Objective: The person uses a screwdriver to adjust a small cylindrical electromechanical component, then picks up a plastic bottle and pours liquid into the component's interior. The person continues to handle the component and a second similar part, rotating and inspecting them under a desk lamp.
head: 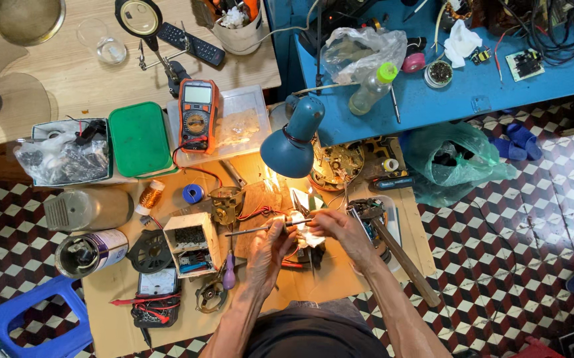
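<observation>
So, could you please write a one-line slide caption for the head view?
Under a teal desk lamp, the left hand holds a soldering iron while the right hand steadies a small part.

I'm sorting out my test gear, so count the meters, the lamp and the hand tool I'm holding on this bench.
Meters: 2, an orange digital multimeter and an analog meter
Desk lamps: 1, the teal lamp
Held tools: 1, a thin rod-like tool gripped by the left hand, with the right hand beside its tip
Total: 4
</observation>
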